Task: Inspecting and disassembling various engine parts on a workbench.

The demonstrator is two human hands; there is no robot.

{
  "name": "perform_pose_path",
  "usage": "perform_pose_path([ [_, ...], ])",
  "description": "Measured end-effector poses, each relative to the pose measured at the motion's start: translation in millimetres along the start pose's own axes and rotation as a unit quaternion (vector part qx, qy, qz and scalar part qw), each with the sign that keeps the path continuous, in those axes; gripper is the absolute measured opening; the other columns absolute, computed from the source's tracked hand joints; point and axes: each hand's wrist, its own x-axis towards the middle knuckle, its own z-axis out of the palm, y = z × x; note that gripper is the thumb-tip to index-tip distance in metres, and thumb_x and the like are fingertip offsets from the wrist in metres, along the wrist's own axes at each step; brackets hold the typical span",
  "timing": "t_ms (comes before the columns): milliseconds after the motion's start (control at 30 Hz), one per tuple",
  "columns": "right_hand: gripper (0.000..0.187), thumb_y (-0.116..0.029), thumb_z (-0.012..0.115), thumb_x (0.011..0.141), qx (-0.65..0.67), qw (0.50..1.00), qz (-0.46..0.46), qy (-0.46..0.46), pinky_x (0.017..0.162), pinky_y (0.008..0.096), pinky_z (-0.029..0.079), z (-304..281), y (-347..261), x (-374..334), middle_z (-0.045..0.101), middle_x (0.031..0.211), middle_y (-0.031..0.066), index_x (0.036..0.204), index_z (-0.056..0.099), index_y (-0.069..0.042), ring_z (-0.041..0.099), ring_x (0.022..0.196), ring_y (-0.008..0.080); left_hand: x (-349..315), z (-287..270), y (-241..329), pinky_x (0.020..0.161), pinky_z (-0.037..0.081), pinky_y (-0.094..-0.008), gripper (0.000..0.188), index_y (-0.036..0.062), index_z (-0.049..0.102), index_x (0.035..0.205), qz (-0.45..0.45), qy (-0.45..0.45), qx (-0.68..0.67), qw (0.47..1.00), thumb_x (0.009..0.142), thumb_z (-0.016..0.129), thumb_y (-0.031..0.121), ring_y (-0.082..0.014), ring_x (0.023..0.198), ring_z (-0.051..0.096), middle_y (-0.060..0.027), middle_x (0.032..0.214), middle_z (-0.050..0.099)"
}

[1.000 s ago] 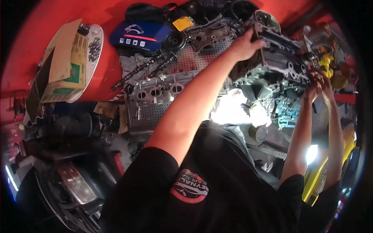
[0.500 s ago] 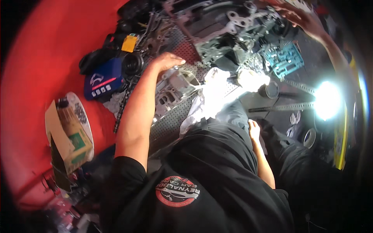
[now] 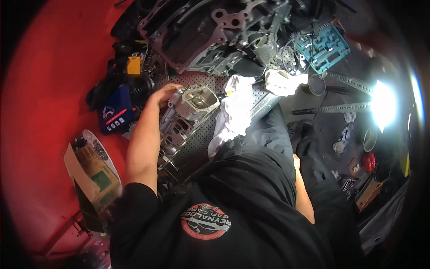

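Observation:
A grey metal cylinder head (image 3: 190, 112) lies on the perforated metal surface (image 3: 190, 150) in front of me, its openings facing up. My left hand (image 3: 165, 95) is at its far left edge, fingers curled round the casting. Low beside my right thigh is my right hand (image 3: 296, 162); only a small part shows, and its fingers are hidden. A crumpled white cloth (image 3: 235, 110) sits just right of the cylinder head, brightly lit.
A large engine block (image 3: 179, 54) fills the far side. To its right lies a teal tool case (image 3: 324, 49). A glaring work lamp (image 3: 384, 107) stands at right, near another white cloth (image 3: 284, 83). At left are a blue box (image 3: 115, 112) and an open carton (image 3: 92, 179).
The view has shifted, showing more of the floor at right. My left hand has slid from the cylinder head's top to its far left edge. Another person's arm at upper right is now a dark blur.

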Motion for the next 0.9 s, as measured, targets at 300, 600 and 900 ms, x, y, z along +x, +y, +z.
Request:
perform_pose_path([
  [300, 0.029, -0.022, 0.060, 0.100, -0.336, 0.918, -0.194, -0.088, 0.081, 0.0328, 0.052, 67, -272, -130, 0.072, 0.104, 0.0105, 0.116, 0.068, 0.001, 0.066, 0.091, 0.0211, -4, 9, -13, 0.086, 0.051, -0.0352, 0.036, 0.0099, 0.068, 0.126, 0.164, 0.177, -0.027, 0.970, 0.098, 0.065, 0.033, -0.0168, 0.104, 0.069, -0.0041, 0.116, 0.073],
  [600, 0.047, -0.006, 0.072, 0.076, -0.718, 0.496, -0.370, -0.317, 0.094, 0.0472, 0.052, -48, -466, -291, 0.069, 0.118, 0.0164, 0.123, 0.069, -0.005, 0.065, 0.107, 0.0375, -77, 58, -32, 0.100, 0.048, -0.0329, 0.035, 0.0024, 0.070, 0.119, 0.249, 0.277, 0.067, 0.926, 0.103, 0.055, 0.029, -0.0196, 0.109, 0.065, -0.0106, 0.119, 0.074],
  [900, 0.048, -0.019, 0.069, 0.082, -0.799, 0.414, -0.223, -0.374, 0.093, 0.0440, 0.053, -121, -388, -183, 0.068, 0.118, 0.0157, 0.129, 0.066, -0.008, 0.064, 0.108, 0.0352, -74, 64, -20, 0.098, 0.050, -0.0363, 0.039, 0.0051, 0.072, 0.121, 0.320, 0.356, -0.032, 0.877, 0.103, 0.055, 0.035, -0.0230, 0.111, 0.068, -0.0133, 0.122, 0.073],
])
